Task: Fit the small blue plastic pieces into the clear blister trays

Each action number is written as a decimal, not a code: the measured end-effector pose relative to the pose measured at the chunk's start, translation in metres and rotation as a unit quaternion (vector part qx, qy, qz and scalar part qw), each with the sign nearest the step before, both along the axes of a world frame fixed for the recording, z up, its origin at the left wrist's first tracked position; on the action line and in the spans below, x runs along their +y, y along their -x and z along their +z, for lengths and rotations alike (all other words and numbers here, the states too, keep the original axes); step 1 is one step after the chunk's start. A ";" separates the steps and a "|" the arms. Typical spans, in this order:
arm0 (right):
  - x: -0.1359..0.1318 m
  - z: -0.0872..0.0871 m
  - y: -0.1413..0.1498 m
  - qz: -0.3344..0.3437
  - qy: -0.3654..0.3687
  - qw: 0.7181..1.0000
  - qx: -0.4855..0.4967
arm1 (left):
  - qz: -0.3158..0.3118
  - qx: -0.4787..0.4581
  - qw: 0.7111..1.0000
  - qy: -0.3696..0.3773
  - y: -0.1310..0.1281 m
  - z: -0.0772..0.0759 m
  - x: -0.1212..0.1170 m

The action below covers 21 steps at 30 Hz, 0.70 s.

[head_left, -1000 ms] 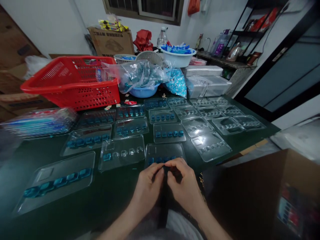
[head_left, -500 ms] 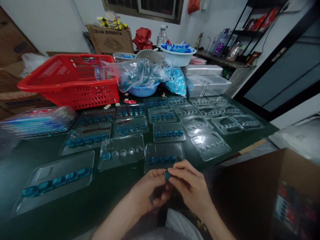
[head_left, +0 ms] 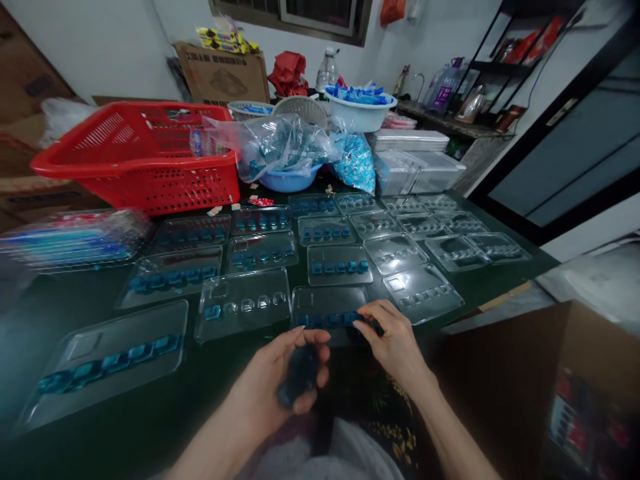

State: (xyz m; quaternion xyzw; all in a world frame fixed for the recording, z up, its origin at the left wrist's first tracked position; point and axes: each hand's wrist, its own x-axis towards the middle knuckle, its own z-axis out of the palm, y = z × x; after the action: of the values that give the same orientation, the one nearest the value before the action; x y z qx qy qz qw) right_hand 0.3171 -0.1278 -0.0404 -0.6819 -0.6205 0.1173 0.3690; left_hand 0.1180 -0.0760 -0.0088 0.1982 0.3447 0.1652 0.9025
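Note:
My left hand [head_left: 255,380] is palm up, its fingers curled around several dark blue pieces [head_left: 302,370]. The exact shape of these pieces is blurred. With thumb and fingertips, my right hand [head_left: 397,340] pinches a small blue block [head_left: 359,318] at the right end of the row in the nearest clear plastic tray [head_left: 327,298]. My fingers partly cover that block. Other blue blocks [head_left: 334,321] sit in the same row. Left of it lies a clear tray [head_left: 250,287] with one blue block [head_left: 213,312] at its left end and bare hollows beside it.
More clear trays cover the dark green table, some with blue blocks [head_left: 143,351], some with bare hollows [head_left: 425,293]. A red basket [head_left: 175,173], a blue basin [head_left: 290,180] under a plastic bag and stacked trays [head_left: 417,173] stand behind. A cardboard box [head_left: 500,380] is at right.
My hands were together over one blue block and have parted. The right hand moved forward and right to the tray's row; the left turned up, showing blue pieces in its palm.

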 end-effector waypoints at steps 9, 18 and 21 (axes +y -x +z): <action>-0.004 0.008 -0.017 -0.032 -0.022 0.998 -0.045 | 0.011 -0.012 1.000 -0.012 -0.002 -0.006 0.009; 0.002 -0.002 -0.020 -0.008 0.005 0.997 -0.076 | 0.016 -0.008 1.000 -0.014 -0.001 -0.010 0.009; 0.002 -0.006 -0.020 0.014 0.001 0.997 -0.080 | 0.022 -0.010 1.000 -0.013 -0.002 -0.010 0.009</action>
State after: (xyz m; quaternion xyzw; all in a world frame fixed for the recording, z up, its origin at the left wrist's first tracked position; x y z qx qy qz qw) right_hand 0.3369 -0.1261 -0.0459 -0.6809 -0.6572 0.0676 0.3161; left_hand 0.1199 -0.0665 -0.0184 0.2007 0.3373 0.1914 0.8996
